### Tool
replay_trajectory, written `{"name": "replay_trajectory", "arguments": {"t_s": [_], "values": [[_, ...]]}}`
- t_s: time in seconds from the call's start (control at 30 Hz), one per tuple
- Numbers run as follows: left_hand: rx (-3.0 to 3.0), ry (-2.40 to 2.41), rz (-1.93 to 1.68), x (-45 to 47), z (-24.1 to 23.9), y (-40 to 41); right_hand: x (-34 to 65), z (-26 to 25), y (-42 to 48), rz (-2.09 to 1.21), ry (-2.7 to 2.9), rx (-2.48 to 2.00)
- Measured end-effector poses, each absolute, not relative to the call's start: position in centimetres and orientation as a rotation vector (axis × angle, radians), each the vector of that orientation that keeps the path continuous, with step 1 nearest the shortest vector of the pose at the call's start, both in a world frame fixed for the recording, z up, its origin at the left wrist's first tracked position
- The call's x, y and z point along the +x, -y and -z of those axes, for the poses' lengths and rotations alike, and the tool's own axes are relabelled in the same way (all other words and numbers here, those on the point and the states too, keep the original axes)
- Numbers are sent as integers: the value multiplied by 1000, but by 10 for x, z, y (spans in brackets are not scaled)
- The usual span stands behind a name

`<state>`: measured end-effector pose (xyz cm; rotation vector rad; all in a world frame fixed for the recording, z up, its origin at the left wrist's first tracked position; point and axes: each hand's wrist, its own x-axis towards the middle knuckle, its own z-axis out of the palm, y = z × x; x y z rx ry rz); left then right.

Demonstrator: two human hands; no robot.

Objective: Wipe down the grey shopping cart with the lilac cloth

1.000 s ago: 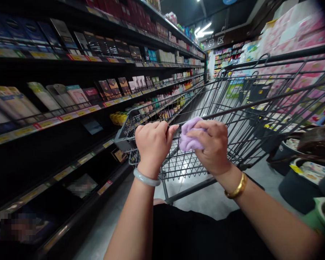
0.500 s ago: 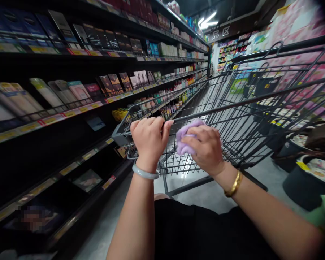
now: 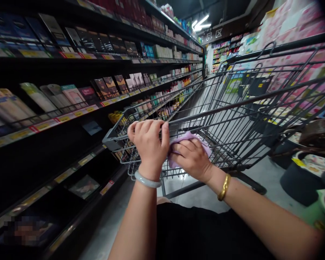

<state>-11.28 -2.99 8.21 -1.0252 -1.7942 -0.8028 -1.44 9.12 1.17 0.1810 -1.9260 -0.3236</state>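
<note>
A dark wire shopping cart (image 3: 233,101) stands tilted across the view in front of me. My left hand (image 3: 151,144), with a pale bangle at the wrist, is wrapped round the cart's near top rail. Just right of it, my right hand (image 3: 191,157) presses a purple cloth (image 3: 188,137) against the wire side below that rail. Its fingers are bent over the cloth, which spreads out past them on both sides. A gold bracelet sits on the right wrist. The cart wires behind the cloth are hidden.
Shelves (image 3: 70,115) packed with boxes and tubes run along the left, close to the cart's grey corner (image 3: 112,139). On the right stand black bins (image 3: 300,184) of goods, a green container (image 3: 319,209) and stacked pink packages (image 3: 300,25). Tiled floor shows beneath the cart.
My right hand has moved down and slightly left with the purple cloth, from near the top rail onto the wire side. My left hand keeps its hold on the rail. The view has shifted slightly.
</note>
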Motion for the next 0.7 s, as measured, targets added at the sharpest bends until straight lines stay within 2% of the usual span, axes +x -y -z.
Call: {"name": "replay_trajectory", "arguments": {"t_s": [0.2,0.37,0.57,0.7], "values": [[-1179,1771,875,-95,-78,15,-7,-34,-96,239,1794,55],[-1149,1771,828,-100,-75,15,-4,-36,-102,309,1793,75],[-1128,1774,842,-99,-75,14,3,-52,-110,81,1697,-49],[-1088,1767,850,-100,-75,12,-1,-52,-104,120,1725,-53]]}}
